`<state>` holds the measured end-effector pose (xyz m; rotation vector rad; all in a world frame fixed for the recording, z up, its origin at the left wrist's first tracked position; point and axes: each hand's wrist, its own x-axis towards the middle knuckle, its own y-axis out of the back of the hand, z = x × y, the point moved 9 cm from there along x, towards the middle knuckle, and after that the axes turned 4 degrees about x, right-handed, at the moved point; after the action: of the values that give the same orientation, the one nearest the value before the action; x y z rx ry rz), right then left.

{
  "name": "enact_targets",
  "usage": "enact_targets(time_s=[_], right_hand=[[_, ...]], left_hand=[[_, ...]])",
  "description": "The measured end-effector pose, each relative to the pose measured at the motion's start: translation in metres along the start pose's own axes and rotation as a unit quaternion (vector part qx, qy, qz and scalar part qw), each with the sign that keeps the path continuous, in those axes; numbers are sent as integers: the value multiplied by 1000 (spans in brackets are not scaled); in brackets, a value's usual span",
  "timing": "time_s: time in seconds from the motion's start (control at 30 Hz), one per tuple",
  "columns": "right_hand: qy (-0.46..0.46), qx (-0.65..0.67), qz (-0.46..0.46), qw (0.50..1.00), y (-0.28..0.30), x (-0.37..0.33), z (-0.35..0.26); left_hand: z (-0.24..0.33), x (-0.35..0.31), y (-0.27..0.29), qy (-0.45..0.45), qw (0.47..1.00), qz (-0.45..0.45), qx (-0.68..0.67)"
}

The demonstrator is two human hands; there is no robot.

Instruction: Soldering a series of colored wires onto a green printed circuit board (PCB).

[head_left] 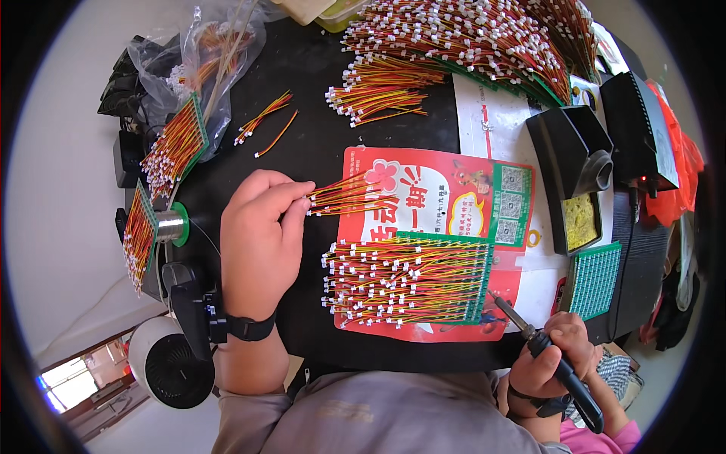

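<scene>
My left hand (261,227), a dark band on its wrist, pinches the left ends of a small bunch of red and yellow connector wires (348,195) over a red printed sheet (503,284). My right hand (546,365) is wrapped round the dark handle of a soldering iron (538,340). The iron's tip points up and left, close to the right edge of a green circuit board (478,280). Rows of red and yellow wires with white plugs (401,276) run leftward from that board, lying on the sheet.
Wired boards pile up (469,45) at the back. A black iron stand (571,147) with yellow sponge (581,219), a bare board panel (594,280) and a black box (639,129) stand right. Solder spool (174,225), wired boards and fan (174,363) are left. Another person's pink sleeve (605,439) shows lower right.
</scene>
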<state>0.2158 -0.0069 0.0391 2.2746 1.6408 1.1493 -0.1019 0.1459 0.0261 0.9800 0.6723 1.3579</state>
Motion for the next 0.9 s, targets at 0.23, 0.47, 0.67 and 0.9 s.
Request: enact_targets(time_s=[0.23,0.47,0.67,0.9], right_hand=[[0,16,20,1000,1,1,-1],[-5,49,30,998,2,-3,2],[20,58,27,998,8,1,3],[36,94,-54,993,3,7,1]], left_hand=[[-12,6,-9,56,995,-37,-77],[-18,-3,4,131,975,22,-180],[78,-21,9,-74,974,-44,-211],[147,-49,-27,-192,918,-123,-325]])
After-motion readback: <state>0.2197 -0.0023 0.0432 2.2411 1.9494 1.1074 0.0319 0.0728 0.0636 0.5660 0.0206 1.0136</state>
